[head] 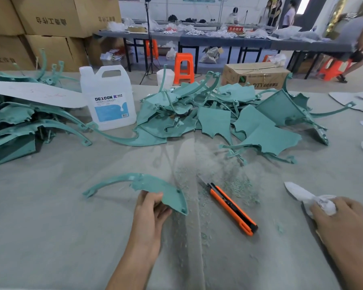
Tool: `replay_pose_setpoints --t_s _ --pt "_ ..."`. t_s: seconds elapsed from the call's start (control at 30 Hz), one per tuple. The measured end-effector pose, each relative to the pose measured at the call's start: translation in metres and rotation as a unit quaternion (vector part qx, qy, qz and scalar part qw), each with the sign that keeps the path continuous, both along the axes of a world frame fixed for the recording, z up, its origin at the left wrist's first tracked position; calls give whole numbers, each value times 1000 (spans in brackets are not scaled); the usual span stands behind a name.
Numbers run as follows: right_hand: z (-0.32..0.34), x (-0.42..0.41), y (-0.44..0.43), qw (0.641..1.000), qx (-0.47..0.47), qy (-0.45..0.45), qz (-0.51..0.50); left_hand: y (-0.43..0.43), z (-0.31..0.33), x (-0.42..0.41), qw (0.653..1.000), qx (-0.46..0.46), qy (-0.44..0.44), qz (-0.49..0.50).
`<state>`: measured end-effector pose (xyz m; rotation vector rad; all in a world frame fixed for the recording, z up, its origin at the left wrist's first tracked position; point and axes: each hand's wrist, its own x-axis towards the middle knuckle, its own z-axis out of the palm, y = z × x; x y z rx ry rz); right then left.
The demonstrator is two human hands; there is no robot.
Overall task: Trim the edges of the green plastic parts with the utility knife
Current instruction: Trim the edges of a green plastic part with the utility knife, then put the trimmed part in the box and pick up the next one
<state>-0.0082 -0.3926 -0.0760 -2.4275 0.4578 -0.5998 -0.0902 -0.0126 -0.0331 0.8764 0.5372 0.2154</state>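
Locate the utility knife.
Head view: utility knife lies on the table between the left hand holding a green part and the right hand gripping a cloth.

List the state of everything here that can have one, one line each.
Utility knife: lying loose on the table, blade out, unheld.
Green part: held at its edge by the left grip.
White cloth: bunched, clutched in the right grip.
Jug: upright, capped.
Green parts pile: heaped, untouched.

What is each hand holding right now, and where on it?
The left hand grips a green plastic part by the near edge of its wide end. The right hand clutches a white cloth by its bunched end. The knife lies unheld.
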Motion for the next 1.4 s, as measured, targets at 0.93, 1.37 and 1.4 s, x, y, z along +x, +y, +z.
replay_pose_setpoints --t_s 0.93,1.37,1.4 --pt "69 -76 228 900 78 -113 414 -10 33 -34 977 -95 -60 -180" --pt "79 -70 234 915 46 -108 387 -32 28 -38 963 -73 -76 -247" --pt "79 -66 232 925 60 -88 364 -32 27 -38 960 -78 -70 -259"
